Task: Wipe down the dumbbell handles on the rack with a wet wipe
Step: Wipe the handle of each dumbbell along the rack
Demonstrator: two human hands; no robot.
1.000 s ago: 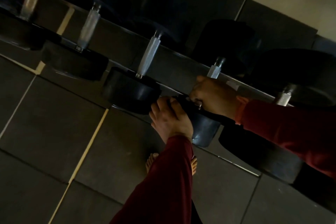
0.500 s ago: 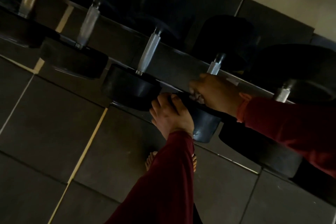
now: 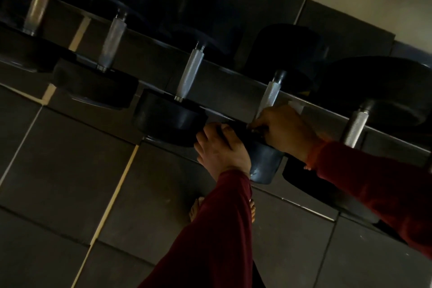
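Note:
A row of black dumbbells lies across the rack rail (image 3: 233,91), their knurled steel handles pointing toward me. My left hand (image 3: 222,147) lies over the near black head (image 3: 264,163) of the fourth dumbbell, fingers curled on its edge. My right hand (image 3: 285,131) is closed around the lower end of that dumbbell's handle (image 3: 270,96). A white wet wipe (image 3: 296,106) sticks out behind its fingers. Both sleeves are dark red.
Other handles show at the far left (image 3: 38,4), then (image 3: 112,41), the middle (image 3: 190,72) and the right (image 3: 354,127). Below are dark floor tiles with pale joints (image 3: 109,203). My bare foot (image 3: 195,209) stands close to the rack.
My right hand has slid down the handle toward the near head, so more bare steel shows above it. My left hand stays on the head.

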